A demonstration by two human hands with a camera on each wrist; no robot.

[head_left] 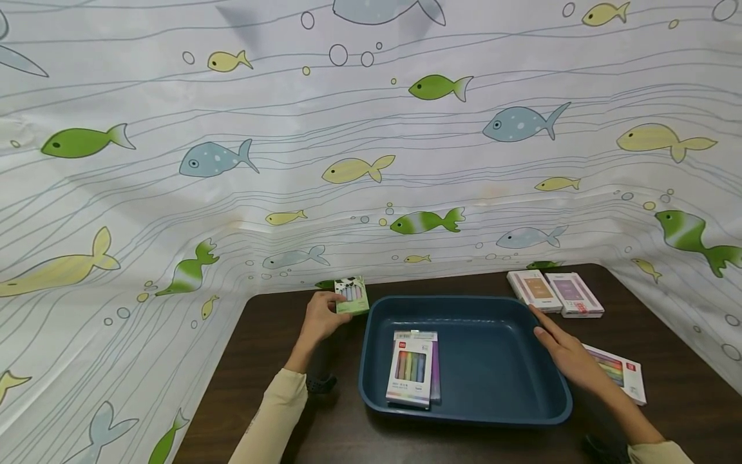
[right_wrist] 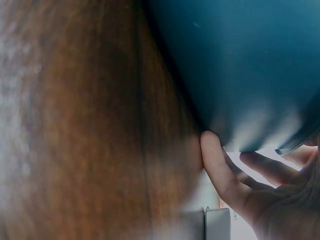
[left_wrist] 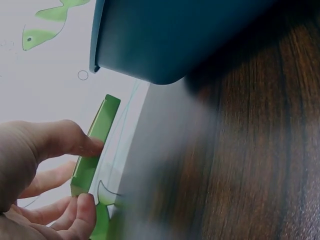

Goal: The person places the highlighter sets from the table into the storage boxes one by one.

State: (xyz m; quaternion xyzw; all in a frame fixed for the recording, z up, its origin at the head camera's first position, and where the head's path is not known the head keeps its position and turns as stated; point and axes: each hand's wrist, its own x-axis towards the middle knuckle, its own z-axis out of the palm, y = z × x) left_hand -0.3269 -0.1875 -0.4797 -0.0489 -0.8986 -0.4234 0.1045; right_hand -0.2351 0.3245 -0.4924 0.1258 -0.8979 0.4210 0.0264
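Observation:
My left hand (head_left: 322, 316) pinches a small green box (head_left: 351, 295) with a black-and-white patterned top and pale sticks in its front. It is left of the blue tray (head_left: 487, 412), at the table's back edge. In the left wrist view the box (left_wrist: 97, 145) appears edge-on between thumb and fingers. My right hand (head_left: 570, 354) touches the tray's right side, fingers extended along the wall near the rim; in the right wrist view one fingertip meets the lower outer wall (right_wrist: 235, 75). Inside the tray, at left, a white pack of coloured pens (head_left: 409, 370) overlaps a purple-edged pack (head_left: 435, 374).
Two white boxes, one with an orange-brown panel (head_left: 537, 290) and one with a purple panel (head_left: 574, 294), lie behind the tray's right corner. A white pack with rainbow colours (head_left: 632, 383) lies partly behind my right forearm. A fish-print curtain (head_left: 359, 238) borders the dark wooden table (head_left: 232, 399).

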